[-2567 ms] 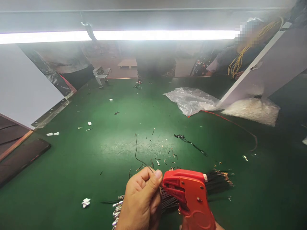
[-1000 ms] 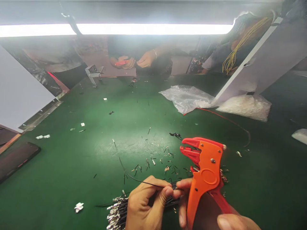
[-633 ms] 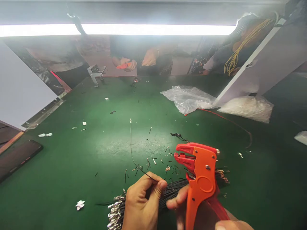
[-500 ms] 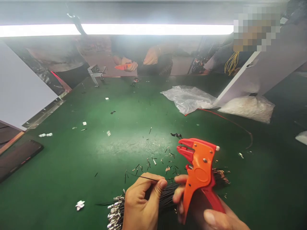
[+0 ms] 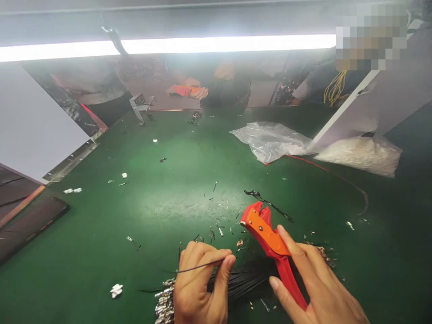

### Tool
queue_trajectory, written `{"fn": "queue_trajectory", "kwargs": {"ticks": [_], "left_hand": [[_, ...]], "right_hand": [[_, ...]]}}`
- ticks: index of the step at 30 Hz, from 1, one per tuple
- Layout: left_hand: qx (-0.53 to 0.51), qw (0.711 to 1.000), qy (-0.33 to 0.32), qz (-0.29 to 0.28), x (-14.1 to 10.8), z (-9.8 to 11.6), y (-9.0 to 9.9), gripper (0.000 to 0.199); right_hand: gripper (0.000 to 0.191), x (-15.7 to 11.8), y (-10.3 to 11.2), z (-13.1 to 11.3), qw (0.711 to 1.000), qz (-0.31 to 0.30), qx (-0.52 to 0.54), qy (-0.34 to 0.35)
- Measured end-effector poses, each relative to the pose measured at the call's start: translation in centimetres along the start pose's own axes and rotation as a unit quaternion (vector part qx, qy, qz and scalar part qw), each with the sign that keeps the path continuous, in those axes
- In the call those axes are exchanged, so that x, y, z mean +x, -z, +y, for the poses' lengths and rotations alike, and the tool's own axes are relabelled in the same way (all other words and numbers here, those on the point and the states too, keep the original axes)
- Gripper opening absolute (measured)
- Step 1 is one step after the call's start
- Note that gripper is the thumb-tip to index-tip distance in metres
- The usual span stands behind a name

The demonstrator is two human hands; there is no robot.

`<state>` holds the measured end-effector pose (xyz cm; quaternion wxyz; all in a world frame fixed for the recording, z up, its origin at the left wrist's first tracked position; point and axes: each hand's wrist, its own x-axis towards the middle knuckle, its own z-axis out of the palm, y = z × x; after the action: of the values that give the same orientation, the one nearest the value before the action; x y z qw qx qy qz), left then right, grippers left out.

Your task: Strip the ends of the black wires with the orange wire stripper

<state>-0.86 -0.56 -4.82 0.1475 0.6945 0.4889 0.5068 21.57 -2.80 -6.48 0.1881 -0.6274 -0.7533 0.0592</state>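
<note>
My left hand (image 5: 202, 285) pinches a thin black wire (image 5: 199, 267) between thumb and forefinger, just left of the tool. In my right hand (image 5: 317, 283) is a red and orange wire stripper (image 5: 270, 234), its jaws pointing up and to the left, away from the wire. The right thumb and fingers rest along its handles. Below both hands lies a bundle of black wires (image 5: 248, 281), with metal terminals (image 5: 164, 305) at its left end and bare copper ends (image 5: 326, 256) at its right. My left hand hides part of the bundle.
Wire scraps (image 5: 220, 231) litter the green table. A clear plastic bag (image 5: 270, 137), a bag of white pieces (image 5: 364, 153) and a red wire (image 5: 317, 165) lie back right; a dark phone-like slab (image 5: 33, 227) lies left. Across the table, a person's hand (image 5: 201, 93) holds a red tool.
The wire stripper has turned over in my right hand, from upright to leaning left, and its head is lower. My left hand keeps its pinch on the wire. The view has shifted slightly.
</note>
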Motion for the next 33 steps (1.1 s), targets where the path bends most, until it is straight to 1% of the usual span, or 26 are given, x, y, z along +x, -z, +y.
{"fn": "queue_trajectory", "kwargs": {"ticks": [2,4,6,8,9,11,12,14,17,20,23,25,27,29,33], "left_hand": [[0.021,1.0,0.002,0.007,-0.2,0.0,0.0,0.02],[0.054,0.998,-0.029,-0.009,-0.4,-0.1,0.3,0.02],[0.086,0.993,-0.075,-0.03,-0.4,-0.2,0.6,0.02],[0.102,0.989,-0.1,-0.039,-0.3,-0.3,0.7,0.019],[0.104,0.989,-0.098,-0.034,-0.3,-0.2,0.7,0.018],[0.101,0.992,-0.079,-0.012,-0.5,0.0,0.4,0.015],[0.1,0.992,-0.07,-0.001,-0.5,0.1,0.1,0.013],[0.1,0.993,-0.066,0.012,-0.7,0.4,-0.5,0.01],[0.101,0.992,-0.071,0.023,-1.0,0.5,-1.2,0.015],[0.098,0.992,-0.08,0.02,-1.2,0.5,-1.5,0.019],[0.102,0.989,-0.103,-0.001,-1.2,0.4,-1.3,0.013],[0.108,0.984,-0.139,-0.023,-1.1,0.4,-1.0,0.007],[0.11,0.975,-0.188,-0.049,-0.9,0.2,-0.6,0.009],[0.108,0.968,-0.218,-0.066,-0.7,-0.1,-0.2,0.011],[0.116,0.964,-0.229,-0.062,-0.5,0.0,-0.2,0.007]], "right_hand": [[0.072,-0.2,-0.7,0.7,0.993,0.027,-0.099,0.056],[0.07,-0.3,-1.0,0.8,0.983,0.049,-0.155,0.089],[0.064,-0.1,-0.8,0.5,0.974,0.065,-0.188,0.11],[0.055,0.4,-0.2,-0.1,0.969,0.087,-0.192,0.129],[0.05,0.8,0.3,-0.4,0.97,0.098,-0.177,0.134],[0.038,1.6,1.1,-1.0,0.979,0.101,-0.097,0.146],[0.035,1.9,1.4,-1.2,0.984,0.092,-0.044,0.149],[0.035,2.6,1.6,-1.5,0.984,0.061,0.054,0.162],[0.026,3.5,1.2,-2.0,0.973,0.018,0.139,0.183],[0.023,3.9,0.6,-2.4,0.965,0.008,0.168,0.2],[0.022,4.0,0.0,-2.8,0.965,0.023,0.164,0.202],[0.021,3.9,-0.3,-2.8,0.966,0.031,0.16,0.202],[0.021,3.8,-0.7,-2.7,0.964,0.034,0.17,0.203],[0.022,3.6,-1.1,-2.4,0.96,0.029,0.193,0.2],[0.024,3.5,-1.4,-2.2,0.956,0.024,0.235,0.176]]}}
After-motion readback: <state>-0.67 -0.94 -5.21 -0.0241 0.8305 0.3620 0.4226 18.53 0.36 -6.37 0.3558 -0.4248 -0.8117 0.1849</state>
